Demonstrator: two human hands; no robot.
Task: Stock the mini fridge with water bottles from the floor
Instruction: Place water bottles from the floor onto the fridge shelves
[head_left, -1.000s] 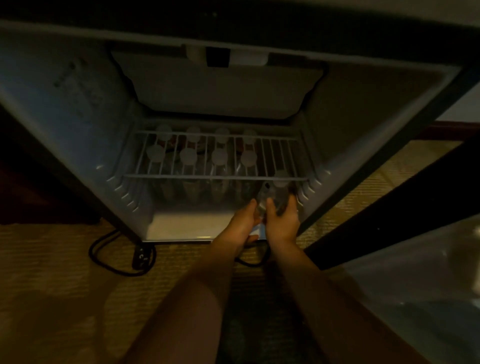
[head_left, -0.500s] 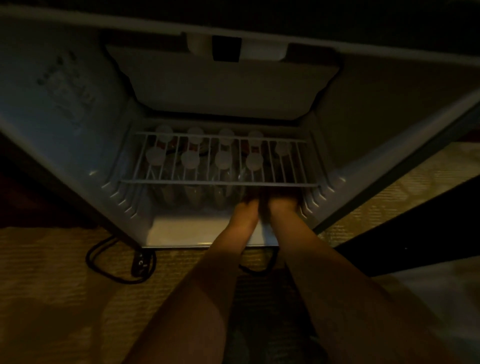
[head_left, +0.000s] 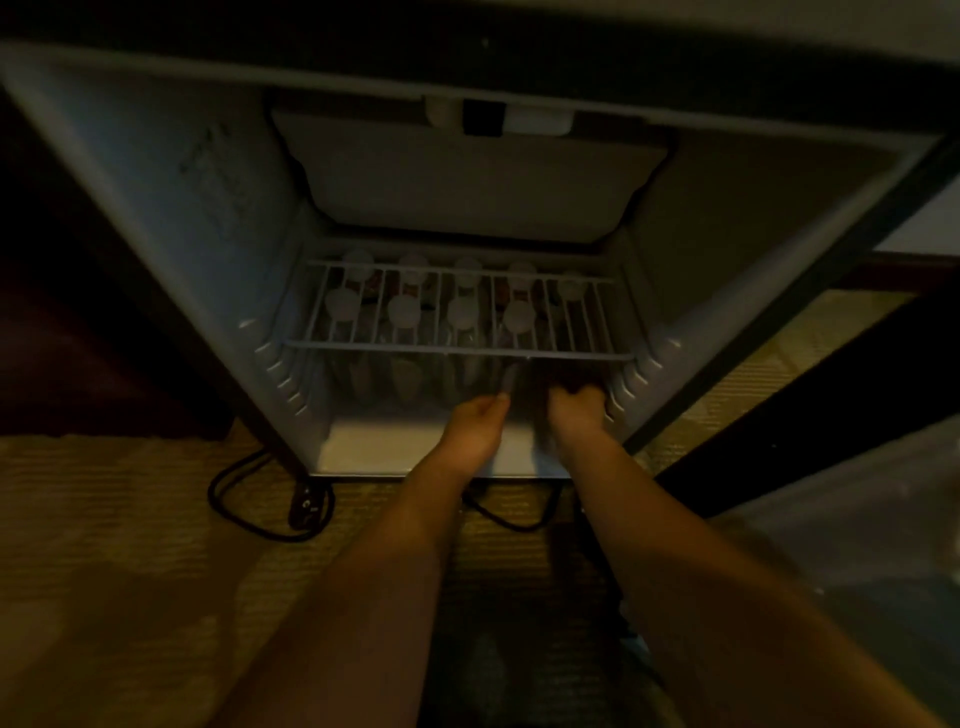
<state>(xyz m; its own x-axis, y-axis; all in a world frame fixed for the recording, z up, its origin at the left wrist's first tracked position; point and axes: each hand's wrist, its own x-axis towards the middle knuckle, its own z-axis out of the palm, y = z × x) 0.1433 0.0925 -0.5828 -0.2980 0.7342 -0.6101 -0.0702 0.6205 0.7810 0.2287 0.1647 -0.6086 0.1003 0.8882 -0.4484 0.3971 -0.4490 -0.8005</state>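
The mini fridge (head_left: 171, 218) stands open on the floor. Under its wire shelf (head_left: 457, 349), several water bottles with white caps stand in two rows. One more water bottle (head_left: 571, 287) stands at the right end, its cap showing through the shelf. My left hand (head_left: 475, 426) rests low on the fridge floor with loosely curled fingers and holds nothing. To its right, my right hand (head_left: 576, 410) reaches under the shelf below that bottle. Its fingers curl into the dark, so any grip on the bottle is hidden.
A black power cable (head_left: 260, 499) loops on the carpet in front of the fridge's left corner. The open fridge door (head_left: 810, 384) runs along the right. The freezer flap (head_left: 467, 182) hangs above the shelf. A pale plastic sheet (head_left: 857, 519) lies at the right.
Both hands carried a bottle from the fridge's front edge in under the shelf, and it now stands at the right end. The hands have since moved apart a little.
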